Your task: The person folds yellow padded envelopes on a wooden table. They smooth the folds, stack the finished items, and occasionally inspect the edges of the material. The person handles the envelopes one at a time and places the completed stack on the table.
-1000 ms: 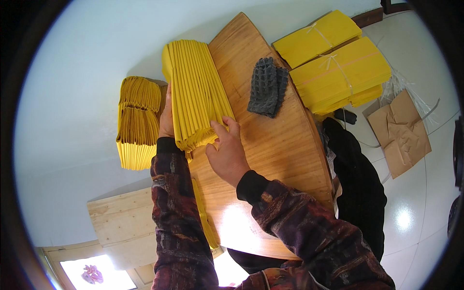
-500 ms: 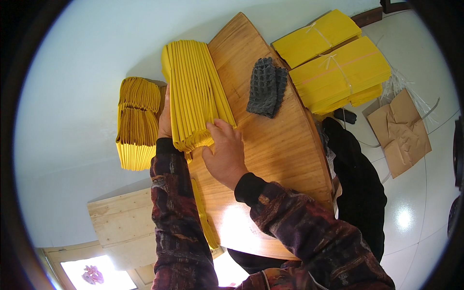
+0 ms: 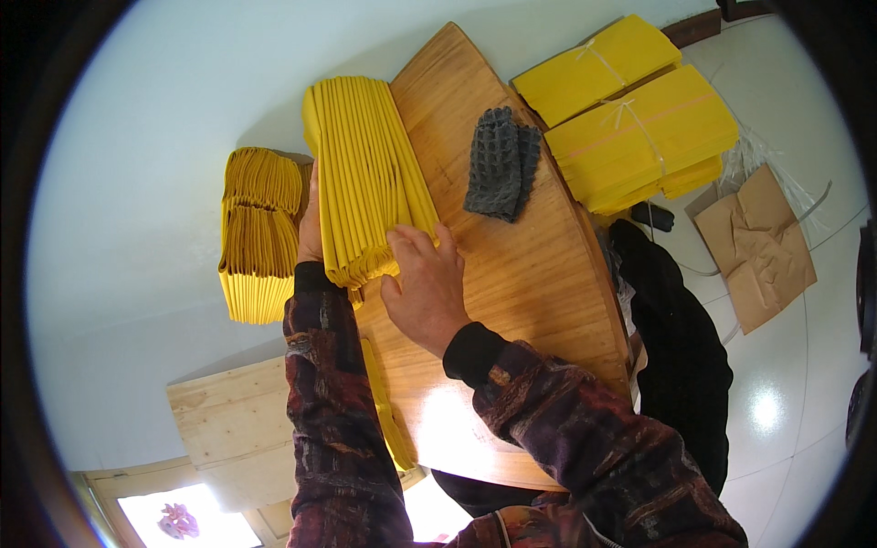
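Squaring a fan of yellow folded sheets on the wooden tabletop

Pressing from both sides, the two hands bracket a thick fan of yellow folded paper sheets (image 3: 365,173) lying on the rounded wooden tabletop (image 3: 521,283). Left hand (image 3: 311,224) flat against the fan's left edge, fingers extended, grip not closed on anything. Right hand (image 3: 427,290) rests over the fan's near right corner, fingers spread on top and at the edge; a loose, wide grip, pressing more than holding.

Fan looks fairly even at the far end; near end ragged, with folds stepping out under the right fingers. Judgement: alignment is partly done, near edge left to tidy.

Just left of the fan, touching the left hand's back, a second stack of yellow folded sheets (image 3: 258,233), looking already gathered. Dark grey textured cloth (image 3: 501,163) lies on the wood to the right, apart from the fan. Beyond the tabletop, tied bundles of yellow paper (image 3: 630,128) and crumpled brown paper (image 3: 763,242) on the floor.
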Tool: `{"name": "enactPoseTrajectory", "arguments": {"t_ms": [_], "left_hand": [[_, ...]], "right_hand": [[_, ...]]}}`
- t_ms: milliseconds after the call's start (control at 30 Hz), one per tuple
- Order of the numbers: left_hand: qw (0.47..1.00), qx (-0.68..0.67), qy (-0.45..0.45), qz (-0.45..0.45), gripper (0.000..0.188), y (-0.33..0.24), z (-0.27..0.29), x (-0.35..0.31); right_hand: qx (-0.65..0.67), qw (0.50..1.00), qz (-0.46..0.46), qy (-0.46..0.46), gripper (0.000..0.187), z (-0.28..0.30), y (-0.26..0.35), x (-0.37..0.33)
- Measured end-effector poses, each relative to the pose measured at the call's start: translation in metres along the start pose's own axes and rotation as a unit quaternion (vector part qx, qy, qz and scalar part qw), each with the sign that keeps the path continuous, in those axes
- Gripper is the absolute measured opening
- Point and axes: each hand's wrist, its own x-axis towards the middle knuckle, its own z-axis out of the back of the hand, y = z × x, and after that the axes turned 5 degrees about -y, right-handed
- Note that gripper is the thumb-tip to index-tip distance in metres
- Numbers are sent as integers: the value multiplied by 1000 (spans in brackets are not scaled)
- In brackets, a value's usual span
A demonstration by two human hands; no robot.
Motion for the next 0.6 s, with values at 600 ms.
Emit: {"name": "enactPoseTrajectory", "arguments": {"t_ms": [600], "left_hand": [[1000, -7, 9, -7, 54, 3, 6, 5]], "right_hand": [[-39, 999, 29, -6, 54, -4, 0, 1]]}}
